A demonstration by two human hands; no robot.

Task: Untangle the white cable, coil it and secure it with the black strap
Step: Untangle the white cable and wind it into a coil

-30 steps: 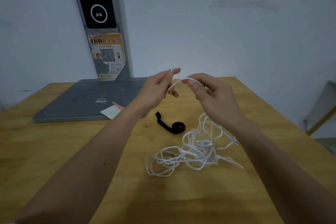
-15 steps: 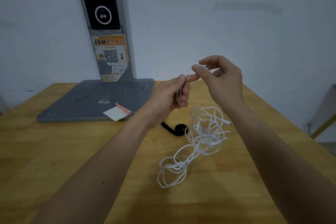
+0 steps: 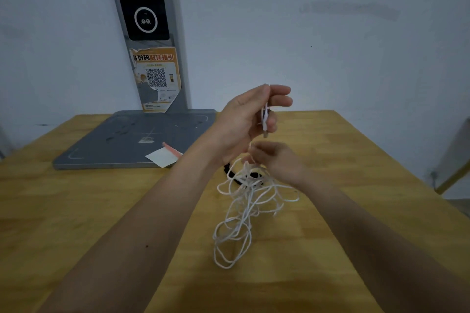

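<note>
Hiding most of the black strap (image 3: 230,168): the left wrist and the cable loops in front of it. Right hand (image 3: 277,160) blurred, fingers curled at a strand; grip looks pinched on it. Orange sticker (image 3: 155,79) on the grey stand (image 3: 150,33) carries a QR code; its characters too small to read. Left hand (image 3: 244,119) grip pinches the white cable (image 3: 244,211) end; tangle hangs below onto the worktop (image 3: 76,211)

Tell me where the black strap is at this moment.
In the head view, the black strap lies on the wooden table near its middle, mostly hidden behind the white cable tangle and under both hands.
</note>
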